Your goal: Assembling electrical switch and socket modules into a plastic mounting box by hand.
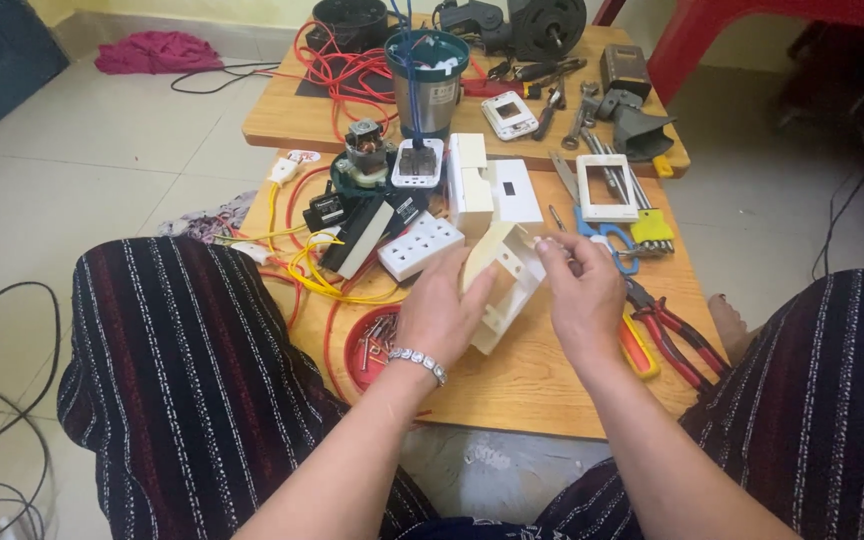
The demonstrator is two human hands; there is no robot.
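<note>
So the person's got a cream plastic housing [500, 285] held up just over the low wooden table [542, 385], between both hands. The left hand [439, 315] is wrapped around its left side, palm against the flat wall, and the right hand [584, 295] is pinching the upper right edge with the fingertips, though what exactly sits under those fingertips can't be made out. It looks like a thin-walled moulded shell, so probably very light and stiff, but the open edges and little tabs could crack if squeezed hard. Smooth plastic too, so a bit slippery. Best held by the broad flat sides, not the thin lips. Right beside it sit a white socket strip [420, 245], a red dish of screws [372, 345] and red-handled pliers [677, 335]
</note>
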